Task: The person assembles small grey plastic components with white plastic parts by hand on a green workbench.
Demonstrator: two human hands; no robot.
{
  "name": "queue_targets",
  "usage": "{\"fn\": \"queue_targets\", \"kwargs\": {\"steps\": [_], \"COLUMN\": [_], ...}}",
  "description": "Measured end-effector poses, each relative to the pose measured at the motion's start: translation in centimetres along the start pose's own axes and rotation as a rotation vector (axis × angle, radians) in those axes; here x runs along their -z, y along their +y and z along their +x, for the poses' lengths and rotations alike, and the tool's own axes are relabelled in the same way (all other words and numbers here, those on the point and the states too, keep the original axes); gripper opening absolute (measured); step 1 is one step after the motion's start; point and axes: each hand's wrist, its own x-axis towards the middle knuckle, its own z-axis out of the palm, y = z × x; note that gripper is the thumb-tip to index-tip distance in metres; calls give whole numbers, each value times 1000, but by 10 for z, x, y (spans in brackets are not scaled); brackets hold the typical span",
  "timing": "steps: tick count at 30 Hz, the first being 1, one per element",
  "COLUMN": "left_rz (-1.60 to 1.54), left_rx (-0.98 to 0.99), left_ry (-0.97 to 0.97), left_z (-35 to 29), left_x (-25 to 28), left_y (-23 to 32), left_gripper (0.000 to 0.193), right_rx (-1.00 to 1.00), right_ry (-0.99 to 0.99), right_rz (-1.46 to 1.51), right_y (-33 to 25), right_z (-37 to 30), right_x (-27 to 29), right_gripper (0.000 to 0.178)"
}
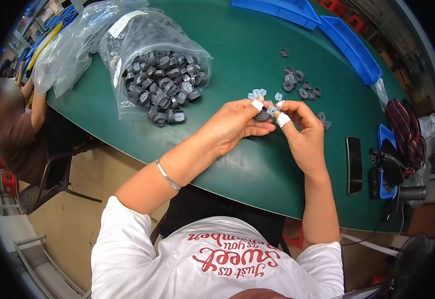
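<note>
In the head view, we found the person's left hand (240,120) and right hand (305,125) brought together above a smooth green surface (227,45). The left grip was narrow, holding a dark grey, round plastic part (262,116) between thumb and fingers; we judged that the bent fingers beneath gave it backing. The right grip was also narrow, pinching a small, translucent whitish plastic piece (271,110) just beside that part. Whether the two touched, we could not tell.

We noted white tape (283,119) on both thumbs, probably to protect the skin from hard edges. Loose translucent whitish pieces (260,92) lay just beyond the fingertips, a placement we took to shorten the reach.

To the left, a clear plastic bag (103,47) lay with its mouth toward the person and dark grey ring-shaped plastic parts (165,82) at its opening, presumably for easy picking. Further similar grey parts (307,90) lay scattered beyond the right hand. A black rectangular phone (354,165) rested well to the right, apparently clear of the handling area.
</note>
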Motion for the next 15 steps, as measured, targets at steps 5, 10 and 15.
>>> {"fn": "queue_targets", "kwargs": {"steps": [5, 10, 15], "left_rz": [87, -52, 161], "left_rx": [-15, -151, -233], "left_ry": [-81, 71, 72], "left_z": [3, -2, -6], "left_x": [8, -5, -8], "left_y": [-2, -1, 3], "left_gripper": [25, 22, 30], "right_rx": [-17, -29, -40], "right_ry": [51, 73, 36], "right_rz": [111, 191, 240], "right_y": [3, -5, -2], "right_z": [2, 0, -4], "right_x": [2, 3, -4], "right_gripper": [12, 12, 12]}}
